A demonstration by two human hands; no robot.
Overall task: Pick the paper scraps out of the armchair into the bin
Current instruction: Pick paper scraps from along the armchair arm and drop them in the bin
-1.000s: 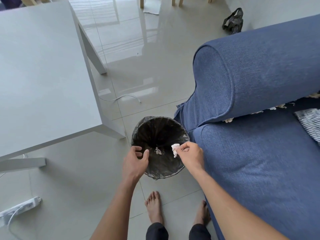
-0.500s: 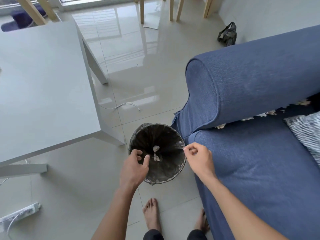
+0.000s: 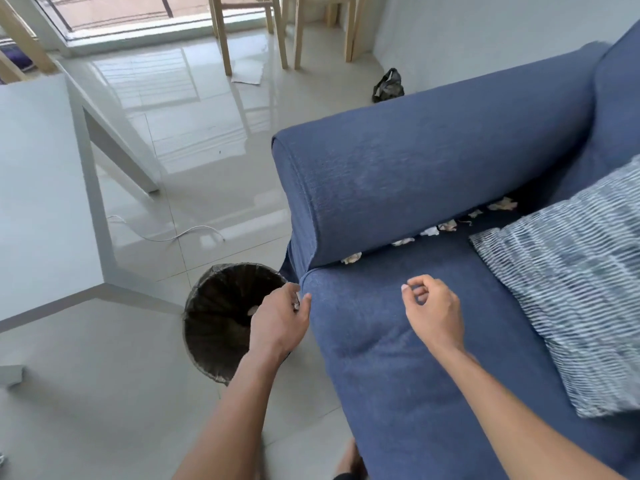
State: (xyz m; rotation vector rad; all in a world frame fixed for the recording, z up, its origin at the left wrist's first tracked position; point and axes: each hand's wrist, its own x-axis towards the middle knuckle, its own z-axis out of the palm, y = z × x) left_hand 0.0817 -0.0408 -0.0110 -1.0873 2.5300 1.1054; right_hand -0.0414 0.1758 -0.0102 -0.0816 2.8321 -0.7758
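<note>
A blue armchair (image 3: pixel 433 358) fills the right half of the view. Several white paper scraps (image 3: pixel 429 231) lie in a row in the gap between its armrest and the seat cushion. A round bin (image 3: pixel 214 317) lined with a dark bag stands on the floor against the chair's front corner, with a scrap inside. My left hand (image 3: pixel 278 320) rests over the bin's right rim, fingers curled on the edge. My right hand (image 3: pixel 433 311) hovers above the seat cushion, fingers loosely curled with nothing in them.
A striped grey cushion (image 3: pixel 568 289) lies on the seat at the right. A white table (image 3: pixel 41 202) stands to the left. A white cable (image 3: pixel 166 235) runs over the tiled floor. Wooden chair legs (image 3: pixel 256 32) and a dark bag (image 3: pixel 388 85) are farther back.
My right hand let the scrap fall into the bin and moved right, over the seat cushion. The view lifted and turned toward the armchair. My left hand stayed on the bin rim.
</note>
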